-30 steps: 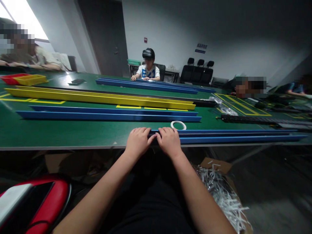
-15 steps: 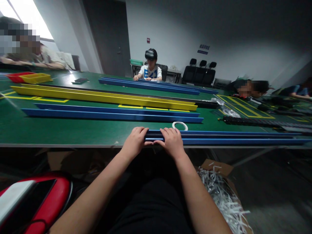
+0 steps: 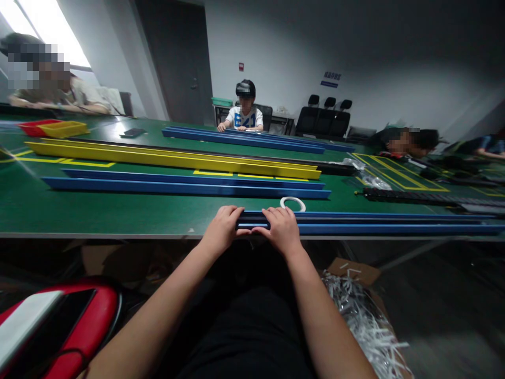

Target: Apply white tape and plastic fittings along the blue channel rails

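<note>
A long blue channel rail (image 3: 374,223) lies along the near edge of the green table (image 3: 98,210), running off to the right. My left hand (image 3: 223,230) curls over the rail's left end. My right hand (image 3: 281,228) grips the rail just beside it, fingers folded over its top and thumb on the near side. A small white tape ring (image 3: 292,202) lies on the table just behind my right hand.
Two more blue rails (image 3: 185,184) and a long yellow rail (image 3: 173,158) lie further back. Red and yellow bins (image 3: 55,128) stand far left. Several people sit around the tables. A box of shredded paper (image 3: 363,316) stands on the floor at right, a red seat (image 3: 51,326) at left.
Both hands have stayed at the rail's left end; my left hand has slipped slightly off the end and the fingers of both have shifted a little. The view has drifted slightly.
</note>
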The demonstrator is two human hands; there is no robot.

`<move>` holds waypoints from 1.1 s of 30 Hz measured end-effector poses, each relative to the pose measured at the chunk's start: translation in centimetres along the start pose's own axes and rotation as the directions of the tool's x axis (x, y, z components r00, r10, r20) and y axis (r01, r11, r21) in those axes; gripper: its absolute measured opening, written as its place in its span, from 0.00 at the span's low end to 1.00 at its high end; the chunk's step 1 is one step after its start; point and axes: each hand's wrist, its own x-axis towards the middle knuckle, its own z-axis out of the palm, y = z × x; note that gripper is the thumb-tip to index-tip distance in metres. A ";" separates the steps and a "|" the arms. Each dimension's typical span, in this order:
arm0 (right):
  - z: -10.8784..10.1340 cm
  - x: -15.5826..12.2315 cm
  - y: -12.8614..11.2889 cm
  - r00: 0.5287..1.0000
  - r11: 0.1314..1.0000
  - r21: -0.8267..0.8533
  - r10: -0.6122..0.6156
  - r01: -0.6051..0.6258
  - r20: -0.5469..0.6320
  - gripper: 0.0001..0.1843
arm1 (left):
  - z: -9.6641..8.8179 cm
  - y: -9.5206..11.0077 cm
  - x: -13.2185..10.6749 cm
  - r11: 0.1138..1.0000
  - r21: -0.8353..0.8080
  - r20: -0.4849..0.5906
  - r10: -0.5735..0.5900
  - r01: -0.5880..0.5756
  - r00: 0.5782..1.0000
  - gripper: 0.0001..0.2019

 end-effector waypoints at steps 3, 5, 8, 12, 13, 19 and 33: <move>-0.2 0.0 -0.2 1.000 1.000 0.011 0.022 -0.022 -0.008 0.34 | -0.4 0.0 -0.1 0.999 -0.052 -0.004 -0.002 0.002 1.000 0.29; -0.5 0.0 -0.5 0.999 0.999 0.013 0.041 -0.041 -0.006 0.34 | -0.7 -0.1 -0.2 0.995 -0.098 -0.002 -0.012 0.012 1.000 0.27; -0.8 0.1 -1.0 0.999 0.999 0.012 0.049 -0.049 0.017 0.34 | -0.8 -0.3 -0.5 0.988 -0.149 -0.006 -0.038 0.037 0.999 0.29; -0.8 0.1 -1.4 0.997 0.997 -0.010 0.077 -0.077 0.023 0.31 | -0.5 -0.7 -0.9 0.985 -0.164 -0.031 -0.067 0.061 0.997 0.28; -0.7 0.1 -1.4 0.996 0.996 -0.018 0.083 -0.083 0.020 0.31 | -0.4 -0.8 -1.0 0.985 -0.164 -0.036 -0.069 0.062 0.997 0.28; -0.6 0.2 -1.5 0.998 0.998 -0.035 0.051 -0.050 0.029 0.36 | -0.3 -0.9 -1.1 0.983 -0.183 -0.047 -0.042 0.033 0.998 0.24; 1.4 0.0 -1.4 0.989 0.995 -0.035 0.093 -0.097 -0.111 0.27 | -0.5 0.1 -1.4 0.992 -0.123 -0.075 -0.024 0.014 0.997 0.17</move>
